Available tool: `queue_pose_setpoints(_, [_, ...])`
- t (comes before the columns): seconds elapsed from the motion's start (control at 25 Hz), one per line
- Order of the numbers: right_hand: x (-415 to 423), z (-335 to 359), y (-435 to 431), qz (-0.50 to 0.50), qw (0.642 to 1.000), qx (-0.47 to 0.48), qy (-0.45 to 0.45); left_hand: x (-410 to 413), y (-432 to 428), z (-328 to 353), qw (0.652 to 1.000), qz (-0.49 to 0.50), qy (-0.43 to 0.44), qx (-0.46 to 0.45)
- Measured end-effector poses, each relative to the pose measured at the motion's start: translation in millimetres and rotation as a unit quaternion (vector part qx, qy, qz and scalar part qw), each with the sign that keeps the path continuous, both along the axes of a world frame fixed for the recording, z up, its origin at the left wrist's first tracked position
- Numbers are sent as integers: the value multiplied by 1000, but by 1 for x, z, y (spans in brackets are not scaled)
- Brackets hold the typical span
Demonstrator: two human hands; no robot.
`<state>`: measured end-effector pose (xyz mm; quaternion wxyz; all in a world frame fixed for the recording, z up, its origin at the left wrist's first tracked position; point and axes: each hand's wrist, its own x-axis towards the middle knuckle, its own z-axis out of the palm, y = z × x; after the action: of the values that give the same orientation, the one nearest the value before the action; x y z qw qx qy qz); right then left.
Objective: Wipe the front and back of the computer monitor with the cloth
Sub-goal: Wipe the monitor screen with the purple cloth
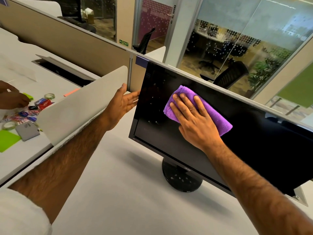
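Note:
A black computer monitor (254,141) stands on a round black base (182,179) on the white desk, its dark screen facing me. My right hand (194,119) lies flat with straight fingers on a folded purple cloth (215,114), pressing it against the upper left part of the screen. My left hand (122,102) reaches to the monitor's left edge, fingers extended and touching the side of the frame. The back of the monitor is hidden.
A white desk divider (81,106) rises just left of my left arm. Beyond it, another person's hands (10,97) handle tape rolls, clips and green notes. A beige partition (67,39) runs behind the monitor. Open white desk (127,192) lies in front.

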<state>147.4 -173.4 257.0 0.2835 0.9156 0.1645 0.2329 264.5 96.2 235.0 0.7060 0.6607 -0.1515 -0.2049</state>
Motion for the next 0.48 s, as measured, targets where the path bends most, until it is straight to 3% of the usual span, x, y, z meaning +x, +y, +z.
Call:
queue_pose_setpoints(0.2, [-6,-28,-1,25,994,-71,76,12,9,9,999,-34,5,23])
queue_pose_setpoints(0.48, [2,12,-5,4,1000,-31,2,30,9,42,998,-55,-13,-41])
